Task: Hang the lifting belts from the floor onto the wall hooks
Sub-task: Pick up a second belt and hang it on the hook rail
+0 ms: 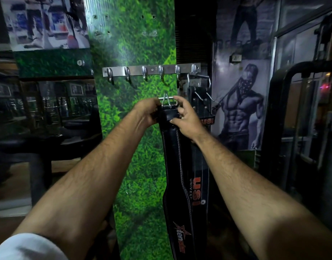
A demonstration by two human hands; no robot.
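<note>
Left hand curled round top of black lifting belt | right hand pinching its buckle, fingers bent | belt hangs just below hook rail | second belt on rail's right-end hook.

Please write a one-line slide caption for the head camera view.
Both hands, left hand and right hand, hold a black belt's buckle just below the hook rail.

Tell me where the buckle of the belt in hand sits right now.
In the head view's centre, the buckle is pinched between the left hand and right hand, just below the hook rail, unhooked.
</note>
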